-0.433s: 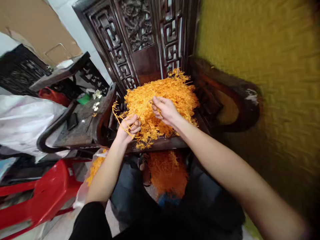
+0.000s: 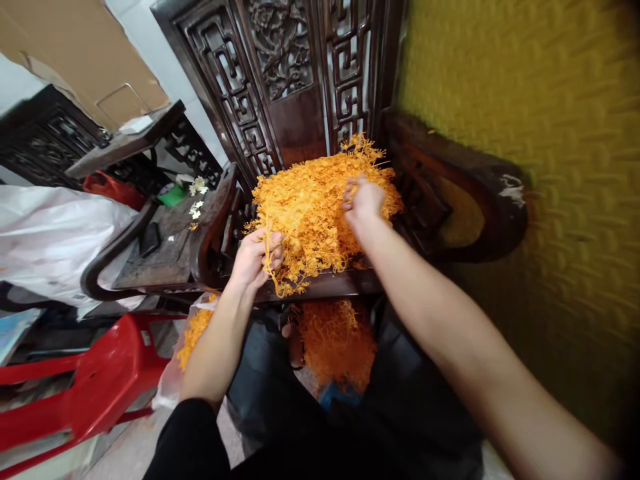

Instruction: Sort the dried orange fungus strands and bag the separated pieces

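Note:
A heap of orange branching plastic sprigs (image 2: 310,193) covers the seat of a dark carved wooden chair (image 2: 295,127). At the heap's left front edge, my left hand (image 2: 255,257) is closed around thin orange sprigs (image 2: 270,250), whose stems hang past the fingers. My right hand (image 2: 367,200) is over the right part of the heap with its fingers curled. Motion blurs those fingers, so whether anything is between them cannot be seen.
Below the seat, between my legs, is more orange material (image 2: 337,347) with something blue under it. A plastic bag of orange pieces (image 2: 195,333) and a red plastic chair (image 2: 105,373) stand at left. A wooden side table (image 2: 165,257) holds a dark phone-like object (image 2: 149,240).
My right hand has moved right, away from my left hand, to the heap's right side. The sprigs in my left hand have swung from its left side to hang in front of the fingers.

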`<action>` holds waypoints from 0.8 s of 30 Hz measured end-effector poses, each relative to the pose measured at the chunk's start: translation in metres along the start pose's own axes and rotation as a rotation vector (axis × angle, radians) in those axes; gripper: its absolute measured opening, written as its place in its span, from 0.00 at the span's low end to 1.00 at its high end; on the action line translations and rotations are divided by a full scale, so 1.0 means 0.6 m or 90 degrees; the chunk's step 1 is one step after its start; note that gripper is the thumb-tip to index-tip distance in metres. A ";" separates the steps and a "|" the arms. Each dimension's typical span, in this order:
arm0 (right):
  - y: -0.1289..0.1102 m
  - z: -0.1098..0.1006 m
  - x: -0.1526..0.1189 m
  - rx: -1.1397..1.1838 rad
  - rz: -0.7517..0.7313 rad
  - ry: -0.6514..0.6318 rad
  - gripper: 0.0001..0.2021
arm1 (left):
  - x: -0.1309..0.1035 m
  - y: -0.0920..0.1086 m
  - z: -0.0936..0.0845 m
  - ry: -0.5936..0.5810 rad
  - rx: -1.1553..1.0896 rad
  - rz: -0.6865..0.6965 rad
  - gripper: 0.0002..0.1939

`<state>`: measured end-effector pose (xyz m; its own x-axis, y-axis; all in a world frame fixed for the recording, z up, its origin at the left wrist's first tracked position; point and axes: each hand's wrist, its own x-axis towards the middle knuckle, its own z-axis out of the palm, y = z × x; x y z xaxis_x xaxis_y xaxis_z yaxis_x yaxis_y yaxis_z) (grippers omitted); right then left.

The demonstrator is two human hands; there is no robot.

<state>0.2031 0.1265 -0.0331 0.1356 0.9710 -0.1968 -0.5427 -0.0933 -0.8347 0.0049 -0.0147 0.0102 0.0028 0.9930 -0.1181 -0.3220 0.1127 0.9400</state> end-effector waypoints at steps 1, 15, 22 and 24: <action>-0.011 -0.012 0.005 0.016 0.015 0.027 0.15 | -0.003 0.002 -0.007 0.004 0.005 0.014 0.17; 0.040 0.020 -0.143 -0.085 0.115 -0.457 0.21 | 0.021 -0.016 -0.024 0.067 -0.053 0.099 0.20; 0.045 0.006 -0.107 -0.473 -0.462 -0.400 0.13 | 0.001 -0.018 -0.008 0.087 -0.008 0.114 0.19; 0.033 -0.017 -0.051 -0.578 -0.562 -0.326 0.10 | -0.014 -0.012 -0.005 0.064 0.008 0.114 0.18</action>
<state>0.1965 0.0927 -0.0487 -0.2770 0.7354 0.6185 0.3209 0.6775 -0.6618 0.0042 -0.0238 0.0033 -0.1484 0.9887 0.0197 -0.2967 -0.0635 0.9529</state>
